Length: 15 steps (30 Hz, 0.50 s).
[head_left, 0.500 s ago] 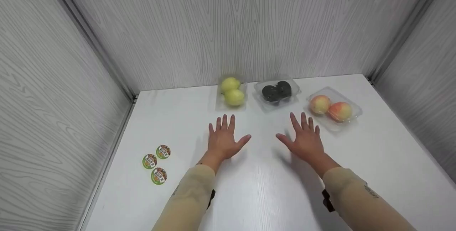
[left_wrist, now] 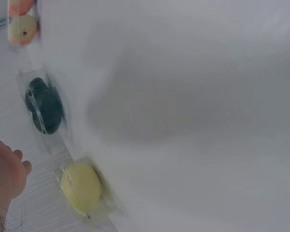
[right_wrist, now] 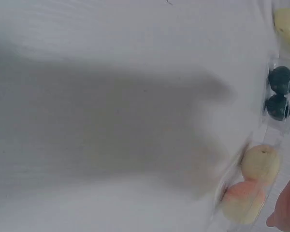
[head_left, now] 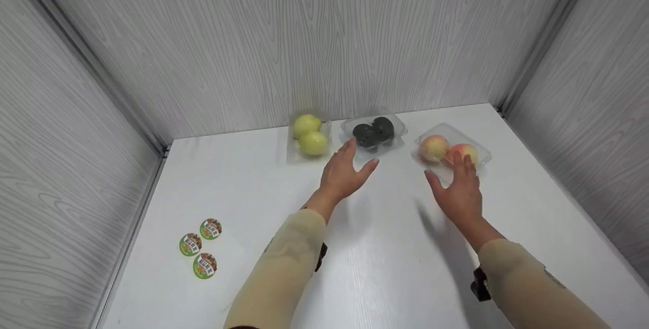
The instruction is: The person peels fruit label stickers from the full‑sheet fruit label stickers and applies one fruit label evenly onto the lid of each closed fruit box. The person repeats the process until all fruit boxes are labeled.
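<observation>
My left hand (head_left: pixel 340 174) is held above the table with straight fingers and the thumb spread, holding nothing. Its fingertips lie just in front of a clear plastic box with two dark round fruits (head_left: pixel 373 132). To the left stands another clear box with two yellow-green pears (head_left: pixel 311 135). My right hand (head_left: pixel 460 194) hovers with the thumb apart and holds nothing. In the head view its fingertips overlap the clear box with two peaches (head_left: pixel 434 148); whether they touch cannot be told. The right wrist view shows the peaches (right_wrist: pixel 261 164) near the edge of that hand.
Three round stickers with green rims (head_left: pixel 205 265) lie on the left of the white table (head_left: pixel 375 278). Wood-grain panels (head_left: pixel 253 45) rise behind and at both sides. The boxes sit along the table's back edge.
The right hand has moved forward and right to the peach box. The left hand has shifted right and forward toward the dark fruits. The head view has turned slightly right.
</observation>
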{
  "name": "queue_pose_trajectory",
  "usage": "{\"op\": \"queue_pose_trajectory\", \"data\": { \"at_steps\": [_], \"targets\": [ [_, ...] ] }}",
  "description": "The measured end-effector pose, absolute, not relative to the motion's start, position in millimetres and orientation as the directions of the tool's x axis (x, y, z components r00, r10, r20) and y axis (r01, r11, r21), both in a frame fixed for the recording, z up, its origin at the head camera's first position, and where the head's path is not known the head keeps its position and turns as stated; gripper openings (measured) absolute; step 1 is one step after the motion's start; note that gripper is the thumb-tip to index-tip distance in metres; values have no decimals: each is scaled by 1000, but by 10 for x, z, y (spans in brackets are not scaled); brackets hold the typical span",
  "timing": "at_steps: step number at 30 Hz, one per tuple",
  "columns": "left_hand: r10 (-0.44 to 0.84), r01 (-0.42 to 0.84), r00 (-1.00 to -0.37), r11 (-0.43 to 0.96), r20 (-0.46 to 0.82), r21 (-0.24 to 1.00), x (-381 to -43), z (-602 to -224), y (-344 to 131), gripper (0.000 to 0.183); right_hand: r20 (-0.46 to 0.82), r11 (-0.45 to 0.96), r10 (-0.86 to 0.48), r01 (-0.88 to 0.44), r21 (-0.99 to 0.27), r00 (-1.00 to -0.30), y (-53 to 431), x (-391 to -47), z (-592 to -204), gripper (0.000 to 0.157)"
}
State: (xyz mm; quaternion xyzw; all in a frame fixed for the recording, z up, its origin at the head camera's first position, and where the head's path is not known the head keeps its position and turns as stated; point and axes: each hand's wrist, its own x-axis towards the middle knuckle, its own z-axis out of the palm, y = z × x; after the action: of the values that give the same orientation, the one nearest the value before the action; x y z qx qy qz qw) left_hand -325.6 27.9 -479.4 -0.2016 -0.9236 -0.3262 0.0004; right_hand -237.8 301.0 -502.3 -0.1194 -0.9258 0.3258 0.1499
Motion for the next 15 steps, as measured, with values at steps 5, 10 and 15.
{"op": "queue_pose_trajectory", "data": {
  "at_steps": [5, 10, 15],
  "targets": [
    [404, 394, -904, 652, 143, 648, -3391, -4764, 645, 89, 149, 713, 395, 200, -672, -906, 3219, -2384, -5017, 94],
    [416, 400, -897, 623, 148, 672, -3436, -4765, 866, 88, 109, 681, 437, 249, -689, -893, 3289, -2389, -5007, 94],
    [418, 370, -903, 642, 98, 671, -3428, -4840, 982, 87, 58, 653, 453, 287, -701, -890, 3263, -2359, -5060, 95]
  ]
}}
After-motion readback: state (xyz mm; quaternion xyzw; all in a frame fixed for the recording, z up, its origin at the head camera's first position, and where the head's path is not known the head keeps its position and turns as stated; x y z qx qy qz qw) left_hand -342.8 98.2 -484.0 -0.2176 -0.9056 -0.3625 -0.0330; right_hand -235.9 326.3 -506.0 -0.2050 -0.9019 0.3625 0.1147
